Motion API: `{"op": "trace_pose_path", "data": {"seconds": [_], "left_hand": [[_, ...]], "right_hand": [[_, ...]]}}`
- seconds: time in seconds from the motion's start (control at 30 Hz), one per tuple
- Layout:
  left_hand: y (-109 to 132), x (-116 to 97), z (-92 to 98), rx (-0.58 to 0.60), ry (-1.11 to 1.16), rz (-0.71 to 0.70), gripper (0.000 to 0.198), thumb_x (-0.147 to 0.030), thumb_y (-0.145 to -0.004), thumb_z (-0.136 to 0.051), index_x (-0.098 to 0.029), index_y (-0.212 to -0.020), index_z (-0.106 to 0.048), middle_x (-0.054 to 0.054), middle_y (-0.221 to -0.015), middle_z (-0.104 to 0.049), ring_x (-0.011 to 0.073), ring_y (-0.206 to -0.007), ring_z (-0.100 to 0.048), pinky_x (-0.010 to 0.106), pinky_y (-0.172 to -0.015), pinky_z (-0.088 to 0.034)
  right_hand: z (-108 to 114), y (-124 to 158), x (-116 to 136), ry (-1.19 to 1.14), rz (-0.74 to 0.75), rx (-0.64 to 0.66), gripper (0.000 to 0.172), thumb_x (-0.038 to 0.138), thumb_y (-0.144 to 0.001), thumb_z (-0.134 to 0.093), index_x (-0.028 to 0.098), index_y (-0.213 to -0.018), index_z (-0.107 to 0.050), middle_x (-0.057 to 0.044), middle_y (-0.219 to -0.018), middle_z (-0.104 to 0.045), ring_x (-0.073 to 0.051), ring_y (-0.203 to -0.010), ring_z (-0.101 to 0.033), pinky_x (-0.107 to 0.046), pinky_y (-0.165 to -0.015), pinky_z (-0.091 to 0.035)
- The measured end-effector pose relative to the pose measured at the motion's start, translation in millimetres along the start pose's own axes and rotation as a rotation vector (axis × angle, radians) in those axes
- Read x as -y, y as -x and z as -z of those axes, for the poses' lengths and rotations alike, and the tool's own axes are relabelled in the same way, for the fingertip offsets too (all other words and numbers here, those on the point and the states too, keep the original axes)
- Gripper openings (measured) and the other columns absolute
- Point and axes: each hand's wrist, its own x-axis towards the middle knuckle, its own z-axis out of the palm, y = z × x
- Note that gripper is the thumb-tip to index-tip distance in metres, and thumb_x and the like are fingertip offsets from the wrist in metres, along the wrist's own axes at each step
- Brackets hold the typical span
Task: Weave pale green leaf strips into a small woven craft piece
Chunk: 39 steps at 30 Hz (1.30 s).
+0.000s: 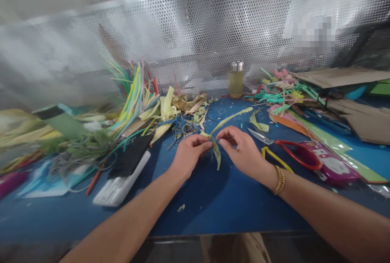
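Note:
A long pale-green strip that looks like corn husk [228,119] slants up to the right above the blue table. My left hand [189,152] is closed on it, thumb and forefinger pinching at a knot-like crossing of strips. A shorter end [217,158] hangs below the fingers. My right hand [242,151], a gold bracelet at its wrist, is just right of the crossing. Its fingers are curled and its thumb stands a little apart, with nothing visible between them. Another curled husk piece [258,123] lies beyond the right hand.
Red-handled scissors [300,153] lie on the right beside a purple packet [332,161]. A lidded bottle [236,79] stands at the back. Dry husks [166,106] and coloured pipe cleaners [134,96] are heaped back left, near a black phone [129,157] on a white object [122,188].

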Motion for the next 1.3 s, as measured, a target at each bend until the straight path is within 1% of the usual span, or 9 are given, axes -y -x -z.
{"op": "trace_pose_path", "data": {"seconds": [0.3,0.43,0.57,0.67,0.87,0.93,1.03,1.17,1.3], "left_hand": [[2,1,-2.6,0.013,-0.013,-0.068,0.028,-0.031,-0.059,-0.084,-0.016,-0.075,-0.068,-0.003,-0.064,-0.061,0.0095,-0.060,-0.051,0.022,-0.056,-0.040],[0,6,-1.1,0.043,-0.047,-0.112,0.023,-0.029,-0.062,-0.082,-0.016,-0.076,-0.070,-0.001,-0.067,-0.062,0.0098,-0.061,-0.050,0.022,-0.057,-0.039],[0,6,-0.2,0.094,-0.102,-0.146,0.020,-0.032,-0.068,-0.078,-0.016,-0.078,-0.072,0.000,-0.070,-0.064,0.0104,-0.063,-0.050,0.023,-0.059,-0.037],[2,3,-1.1,0.107,-0.084,-0.130,0.022,-0.037,-0.071,-0.076,-0.016,-0.078,-0.073,0.001,-0.070,-0.064,0.0109,-0.063,-0.049,0.024,-0.060,-0.037],[5,0,-2.0,0.072,-0.040,-0.132,0.021,-0.035,-0.068,-0.078,-0.016,-0.076,-0.073,0.002,-0.072,-0.066,0.0131,-0.068,-0.053,0.025,-0.066,-0.040],[5,-1,-2.2,0.075,-0.035,-0.119,0.021,-0.034,-0.069,-0.078,-0.015,-0.076,-0.074,0.002,-0.073,-0.067,0.0132,-0.069,-0.053,0.025,-0.066,-0.040],[6,0,-3.4,0.078,-0.015,-0.089,0.019,-0.034,-0.069,-0.077,-0.015,-0.074,-0.074,0.001,-0.066,-0.064,0.0118,-0.062,-0.050,0.025,-0.061,-0.038],[9,3,-5.6,0.003,0.097,-0.102,0.016,-0.029,-0.066,-0.078,-0.015,-0.070,-0.073,0.001,-0.066,-0.065,0.0119,-0.064,-0.052,0.025,-0.065,-0.040],[10,5,-5.2,-0.068,0.182,-0.146,0.014,-0.028,-0.064,-0.079,-0.016,-0.070,-0.073,0.001,-0.068,-0.067,0.0127,-0.067,-0.055,0.027,-0.069,-0.043]], "right_hand": [[-6,0,-9,0.052,-0.062,-0.052,0.015,0.013,-0.082,-0.058,0.019,-0.096,-0.061,-0.006,-0.094,-0.068,-0.016,-0.085,-0.064,-0.031,-0.077,-0.051],[-8,0,-12,0.006,-0.015,-0.051,0.019,0.014,-0.084,-0.058,0.020,-0.100,-0.067,-0.006,-0.102,-0.070,-0.017,-0.089,-0.065,-0.031,-0.077,-0.053],[-8,1,-13,0.023,0.034,-0.079,0.013,0.018,-0.085,-0.061,0.022,-0.093,-0.070,-0.004,-0.097,-0.071,-0.019,-0.096,-0.065,-0.034,-0.085,-0.052],[-7,1,-9,0.091,0.087,-0.123,0.010,0.019,-0.085,-0.063,0.022,-0.090,-0.070,-0.003,-0.094,-0.072,-0.019,-0.094,-0.065,-0.036,-0.089,-0.051],[-3,1,-1,0.133,0.166,-0.154,0.008,0.016,-0.084,-0.064,0.021,-0.087,-0.070,-0.002,-0.088,-0.073,-0.016,-0.086,-0.067,-0.031,-0.083,-0.051],[0,0,0,0.157,0.173,-0.122,0.008,0.017,-0.084,-0.065,0.021,-0.086,-0.071,-0.001,-0.086,-0.074,-0.015,-0.082,-0.067,-0.029,-0.079,-0.050],[3,1,3,0.238,0.221,-0.070,0.009,0.019,-0.086,-0.064,0.021,-0.085,-0.073,-0.002,-0.085,-0.075,-0.016,-0.080,-0.067,-0.030,-0.076,-0.050],[0,4,9,0.327,0.335,-0.074,0.017,0.014,-0.088,-0.059,0.019,-0.093,-0.074,-0.005,-0.094,-0.075,-0.018,-0.087,-0.066,-0.032,-0.082,-0.050],[-5,4,13,0.354,0.397,-0.046,0.024,0.011,-0.090,-0.054,0.017,-0.101,-0.074,-0.006,-0.101,-0.074,-0.019,-0.093,-0.064,-0.035,-0.088,-0.050]]}}
